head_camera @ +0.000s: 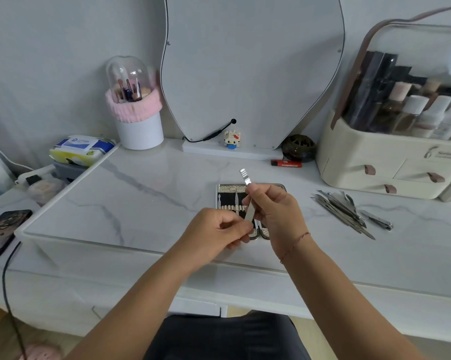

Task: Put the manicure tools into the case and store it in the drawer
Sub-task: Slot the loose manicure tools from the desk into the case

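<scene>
The slim metal manicure tool [245, 177], judged light, rigid and slippery, was held tilted above the open case [228, 188], pinched mid-shaft by the right hand [273, 211] and at its lower end by the left hand [216, 232].

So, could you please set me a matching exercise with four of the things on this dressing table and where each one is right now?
Things:
1. metal tool
2. case
3. loose tools
4. red lighter

Places:
A. pinched between the left hand and the right hand
B. beside the dark round pot at the back
C. in a heap on the table, right of the case
D. open on the table, partly behind the hands

Pairs: 1-A, 2-D, 3-C, 4-B.
</scene>
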`<state>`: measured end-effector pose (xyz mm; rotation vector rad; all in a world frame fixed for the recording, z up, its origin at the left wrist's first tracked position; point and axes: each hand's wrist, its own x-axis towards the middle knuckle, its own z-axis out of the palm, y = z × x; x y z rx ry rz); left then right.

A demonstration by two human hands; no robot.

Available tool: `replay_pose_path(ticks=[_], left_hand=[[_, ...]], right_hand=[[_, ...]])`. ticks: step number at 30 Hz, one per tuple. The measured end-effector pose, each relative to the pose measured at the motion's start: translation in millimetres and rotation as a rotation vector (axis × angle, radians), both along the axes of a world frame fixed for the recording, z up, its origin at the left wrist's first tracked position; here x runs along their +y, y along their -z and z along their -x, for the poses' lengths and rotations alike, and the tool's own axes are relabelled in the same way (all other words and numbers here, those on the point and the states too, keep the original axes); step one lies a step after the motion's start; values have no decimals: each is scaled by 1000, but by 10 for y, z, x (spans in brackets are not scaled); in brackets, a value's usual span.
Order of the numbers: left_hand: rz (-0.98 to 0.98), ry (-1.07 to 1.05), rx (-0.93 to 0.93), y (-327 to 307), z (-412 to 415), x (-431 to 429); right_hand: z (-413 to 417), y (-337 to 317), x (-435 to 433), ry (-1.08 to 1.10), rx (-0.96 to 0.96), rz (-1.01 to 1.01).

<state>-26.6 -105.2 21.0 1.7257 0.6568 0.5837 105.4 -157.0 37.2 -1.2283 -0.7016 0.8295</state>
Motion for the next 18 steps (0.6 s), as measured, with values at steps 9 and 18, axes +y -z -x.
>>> replay_pose_path(ticks=[9,18], left_hand=[[-20,-118,-259,-144,132,153],[58,-236,-281,37,182,208]], right_hand=[[38,50,-16,-377,5,131],[-60,120,-167,-352,-106,256]])
